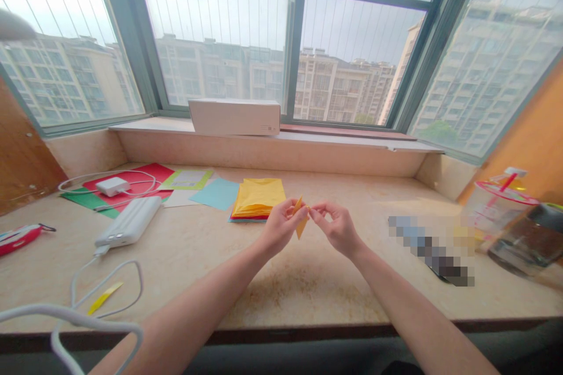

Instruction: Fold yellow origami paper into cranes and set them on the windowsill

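Folded yellow paper point(301, 225) sits between the two hands, held in the left hand's point(284, 221) thumb-and-finger grip, while the right hand point(336, 227) pinches at its right edge. Just beyond the left hand rests a stack of folded paper point(258, 198), yellow uppermost; farther, a white box point(235, 118) stands on the windowsill point(347, 139).

The left hand point(281, 221) and right hand point(336, 225) pinch a small folded yellow paper piece point(300, 226) front-right of the yellow-topped rectangular paper stack point(258, 196). A white rectangular power bank point(131, 222) lies left of the stack.
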### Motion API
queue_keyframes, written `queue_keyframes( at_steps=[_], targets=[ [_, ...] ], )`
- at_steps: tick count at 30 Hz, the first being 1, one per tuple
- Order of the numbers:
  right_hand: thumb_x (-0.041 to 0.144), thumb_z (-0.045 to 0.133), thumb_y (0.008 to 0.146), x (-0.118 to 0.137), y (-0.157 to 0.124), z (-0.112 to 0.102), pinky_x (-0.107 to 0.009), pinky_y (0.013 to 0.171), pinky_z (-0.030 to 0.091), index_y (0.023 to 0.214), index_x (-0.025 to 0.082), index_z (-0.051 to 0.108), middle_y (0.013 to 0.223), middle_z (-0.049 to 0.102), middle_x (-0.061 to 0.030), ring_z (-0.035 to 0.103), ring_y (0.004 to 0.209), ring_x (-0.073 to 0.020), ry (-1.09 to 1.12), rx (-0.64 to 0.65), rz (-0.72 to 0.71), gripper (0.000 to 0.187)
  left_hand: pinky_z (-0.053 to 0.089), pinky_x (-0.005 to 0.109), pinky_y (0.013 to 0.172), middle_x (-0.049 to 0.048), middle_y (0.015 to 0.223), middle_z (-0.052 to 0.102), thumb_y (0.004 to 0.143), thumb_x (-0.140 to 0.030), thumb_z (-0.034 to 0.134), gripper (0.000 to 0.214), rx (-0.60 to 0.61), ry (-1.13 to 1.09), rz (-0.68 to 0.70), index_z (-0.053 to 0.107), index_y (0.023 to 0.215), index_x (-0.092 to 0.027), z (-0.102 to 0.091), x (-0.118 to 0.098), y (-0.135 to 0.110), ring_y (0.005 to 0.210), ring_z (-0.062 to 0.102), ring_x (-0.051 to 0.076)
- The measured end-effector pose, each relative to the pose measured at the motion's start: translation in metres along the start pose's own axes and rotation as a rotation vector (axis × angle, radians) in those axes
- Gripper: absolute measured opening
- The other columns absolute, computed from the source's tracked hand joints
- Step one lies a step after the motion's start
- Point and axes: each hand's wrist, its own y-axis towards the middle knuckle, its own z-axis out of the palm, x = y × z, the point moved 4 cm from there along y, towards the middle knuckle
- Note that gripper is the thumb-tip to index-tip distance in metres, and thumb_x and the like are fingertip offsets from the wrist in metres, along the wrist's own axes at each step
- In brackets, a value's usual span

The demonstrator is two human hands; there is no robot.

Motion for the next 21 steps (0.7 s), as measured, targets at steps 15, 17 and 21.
queue_keyframes(
  at_steps=[15,17,21],
  targets=[
    [0.03,0.06,0.087,0.0085,-0.0002,0.0008,-0.03,0.071,0.044,0.076,0.02,0.069,0.072,0.068,-0.0012,0.058,0.069,-0.0164,-0.091,0.003,-0.065,0.017,0.038,0.022,0.06,0.0005,0.068,0.061,0.08,-0.039,0.069,0.027,-0.086,0.002,-0.025,0.063,0.073,-0.013,-0.0016,-0.0062,-0.0005,0.064,0.054,0.012],
    [0.03,0.059,0.087,0.0067,-0.0002,0.0012,-0.03,0.072,0.044,0.077,0.021,0.068,0.073,0.068,-0.0016,0.058,0.07,-0.0169,-0.09,0.004,-0.05,0.017,0.036,0.022,0.058,-0.0006,0.065,0.06,0.08,-0.04,0.068,0.029,-0.09,-0.004,-0.052,0.062,0.071,-0.013,-0.0014,-0.0072,-0.0008,0.061,0.052,0.011],
    [0.033,0.058,0.088,0.0017,-0.0001,0.002,-0.03,0.071,0.045,0.079,0.02,0.068,0.074,0.068,-0.0022,0.058,0.07,-0.0173,-0.082,0.015,-0.004,0.018,0.035,0.022,0.057,-0.0006,0.065,0.058,0.079,-0.045,0.067,0.033,-0.088,0.015,-0.067,0.062,0.069,-0.014,-0.0022,-0.0077,0.0,0.06,0.051,0.011]
  ],
)
